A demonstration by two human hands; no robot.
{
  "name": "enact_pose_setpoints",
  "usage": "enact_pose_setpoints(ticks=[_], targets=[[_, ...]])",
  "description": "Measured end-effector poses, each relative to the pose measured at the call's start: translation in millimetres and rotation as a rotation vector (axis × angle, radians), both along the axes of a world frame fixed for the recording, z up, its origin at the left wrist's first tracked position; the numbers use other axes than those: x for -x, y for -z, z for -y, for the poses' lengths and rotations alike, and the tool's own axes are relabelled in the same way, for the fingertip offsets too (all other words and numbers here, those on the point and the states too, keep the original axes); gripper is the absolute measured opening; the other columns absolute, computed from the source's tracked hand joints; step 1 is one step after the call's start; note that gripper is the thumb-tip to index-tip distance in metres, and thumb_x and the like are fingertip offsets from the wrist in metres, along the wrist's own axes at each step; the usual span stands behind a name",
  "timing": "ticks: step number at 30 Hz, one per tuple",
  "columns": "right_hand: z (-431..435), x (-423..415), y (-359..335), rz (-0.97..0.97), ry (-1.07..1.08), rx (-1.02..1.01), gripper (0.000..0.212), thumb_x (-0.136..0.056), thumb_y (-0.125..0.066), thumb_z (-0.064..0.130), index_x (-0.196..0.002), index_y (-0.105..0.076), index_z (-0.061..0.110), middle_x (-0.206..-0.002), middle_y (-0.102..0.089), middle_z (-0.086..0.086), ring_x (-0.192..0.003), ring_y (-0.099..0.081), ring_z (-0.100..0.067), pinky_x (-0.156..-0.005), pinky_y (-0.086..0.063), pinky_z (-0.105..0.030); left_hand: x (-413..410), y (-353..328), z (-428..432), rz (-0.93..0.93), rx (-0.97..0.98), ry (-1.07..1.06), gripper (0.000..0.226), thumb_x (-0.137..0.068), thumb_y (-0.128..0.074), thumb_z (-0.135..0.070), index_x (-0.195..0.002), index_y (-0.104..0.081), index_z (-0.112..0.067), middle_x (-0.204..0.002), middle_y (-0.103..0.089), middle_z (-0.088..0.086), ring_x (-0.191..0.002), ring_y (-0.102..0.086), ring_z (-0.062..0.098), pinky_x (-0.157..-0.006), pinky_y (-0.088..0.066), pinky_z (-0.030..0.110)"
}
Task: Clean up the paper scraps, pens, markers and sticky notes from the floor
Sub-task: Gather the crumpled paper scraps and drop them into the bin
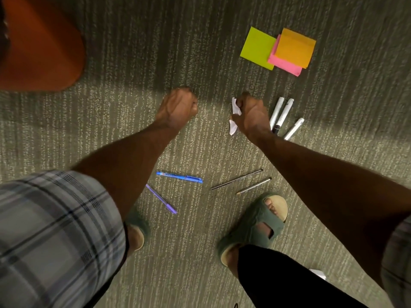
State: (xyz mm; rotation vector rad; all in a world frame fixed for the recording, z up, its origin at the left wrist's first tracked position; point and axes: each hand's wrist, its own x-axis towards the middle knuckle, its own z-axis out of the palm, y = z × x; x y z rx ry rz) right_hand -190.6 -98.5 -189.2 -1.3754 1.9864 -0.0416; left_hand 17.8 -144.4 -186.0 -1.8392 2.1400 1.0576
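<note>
Gripping crumpled paper (235, 112), the right hand (252, 116) has its fingers curled round it, low over the carpet (133, 130). The left hand (179, 106) is a tight fist, and nothing shows inside it. Three markers (283, 114) lie just beside the right hand, and the sticky notes (278, 50) lie farther ahead. A blue pen (179, 177), a purple pen (161, 198) and two thin pens (236, 179) lie near the feet.

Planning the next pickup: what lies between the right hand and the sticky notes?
Nothing: the head view shows bare carpet between the right hand, which grips paper scraps, and the sticky notes.
</note>
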Motion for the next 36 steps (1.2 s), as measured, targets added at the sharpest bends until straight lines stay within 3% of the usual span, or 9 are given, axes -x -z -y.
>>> enact_pose_setpoints(ticks=[5,8,13,16,19,22,26,33,36], targets=[[-9.2,-4.9,-27.2,-0.005,0.003,-0.011,0.032,-0.081,-0.076,0.017,-0.107,-0.058,0.014,-0.104,-0.062,-0.011,-0.085,-0.054,-0.023,-0.069,-0.034,-0.025,-8.7,-16.9,-12.3,-0.128,-0.093,-0.33,0.008,-0.086,-0.071,-0.009,-0.083,-0.071,-0.016,-0.083,-0.071,0.004,-0.073,-0.063,0.01,-0.056,-0.041,0.017],[-8.5,-12.7,-55.1,0.013,-0.002,-0.022,0.033,-0.082,-0.076,0.018,-0.109,-0.057,0.014,-0.102,-0.06,-0.008,-0.084,-0.052,-0.022,-0.069,-0.034,-0.024,-25.7,-40.9,-22.5,-0.154,-0.089,-0.356,0.007,-0.082,-0.076,-0.009,-0.083,-0.072,-0.015,-0.083,-0.071,0.002,-0.075,-0.066,0.013,-0.057,-0.041,0.016],[2.9,-42.1,-119.1,0.041,0.017,-0.018,0.033,-0.082,-0.076,0.019,-0.109,-0.057,0.018,-0.099,-0.057,-0.003,-0.082,-0.053,-0.018,-0.061,-0.033,-0.019,-52.0,-101.4,-30.9,-0.254,-0.071,-0.43,0.01,-0.081,-0.078,-0.008,-0.089,-0.074,-0.012,-0.086,-0.071,0.0,-0.077,-0.066,0.01,-0.072,-0.057,0.027],[15.5,-67.7,-168.0,0.112,-0.015,0.001,0.03,-0.081,-0.071,0.011,-0.108,-0.059,0.009,-0.098,-0.061,-0.011,-0.08,-0.048,-0.018,-0.058,-0.025,-0.021,-67.2,-145.5,-30.8,-0.314,-0.032,-0.502,0.009,-0.076,-0.077,-0.005,-0.079,-0.074,-0.012,-0.077,-0.069,-0.003,-0.067,-0.06,0.003,-0.071,-0.058,0.03],[37.2,-101.1,-217.0,0.133,-0.042,-0.004,0.03,-0.078,-0.07,0.012,-0.106,-0.061,0.007,-0.095,-0.065,-0.012,-0.083,-0.058,-0.026,-0.065,-0.034,-0.028,-87.6,-186.7,-24.9,-0.372,-0.01,-0.571,0.009,-0.073,-0.074,-0.007,-0.072,-0.071,-0.016,-0.074,-0.07,0.001,-0.066,-0.06,0.009,-0.069,-0.059,0.038],[64.3,-143.2,-261.7,0.173,-0.032,0.008,0.032,-0.075,-0.07,0.015,-0.106,-0.061,0.011,-0.098,-0.067,-0.014,-0.087,-0.062,-0.03,-0.069,-0.043,-0.031,-116.2,-237.3,-11.9,-0.385,0.066,-0.571,0.011,-0.076,-0.073,-0.008,-0.074,-0.071,-0.019,-0.071,-0.065,-0.004,-0.064,-0.054,0.004,-0.064,-0.051,0.031],[102.5,-206.8,-315.5,0.25,-0.048,0.027,0.026,-0.078,-0.069,0.013,-0.102,-0.061,0.009,-0.087,-0.063,-0.005,-0.077,-0.056,-0.021,-0.063,-0.037,-0.023,-167.4,-290.6,15.6,-0.413,0.151,-0.646,0.007,-0.075,-0.07,-0.013,-0.079,-0.072,-0.018,-0.071,-0.066,-0.005,-0.063,-0.056,0.003,-0.064,-0.047,0.022],[142.9,-305.5,-357.5,0.359,-0.022,0.008,0.04,-0.08,-0.071,0.014,-0.119,-0.063,0.009,-0.114,-0.068,-0.013,-0.106,-0.064,-0.027,-0.085,-0.049,-0.023,-251.7,-324.6,61.5,-0.336,0.245,-0.796,0.01,-0.084,-0.067,-0.008,-0.088,-0.076,-0.005,-0.078,-0.072,0.007,-0.072,-0.064,0.011,-0.071,-0.054,0.022],[150.2,-331.6,-363.7,0.421,0.001,-0.012,0.045,-0.077,-0.07,0.01,-0.121,-0.063,0.013,-0.113,-0.069,-0.01,-0.105,-0.065,-0.024,-0.094,-0.054,-0.037,-280.2,-325.3,73.4,-0.324,0.236,-0.87,0.013,-0.084,-0.071,-0.007,-0.095,-0.076,-0.001,-0.085,-0.074,0.014,-0.075,-0.065,0.013,-0.073,-0.055,0.024]])
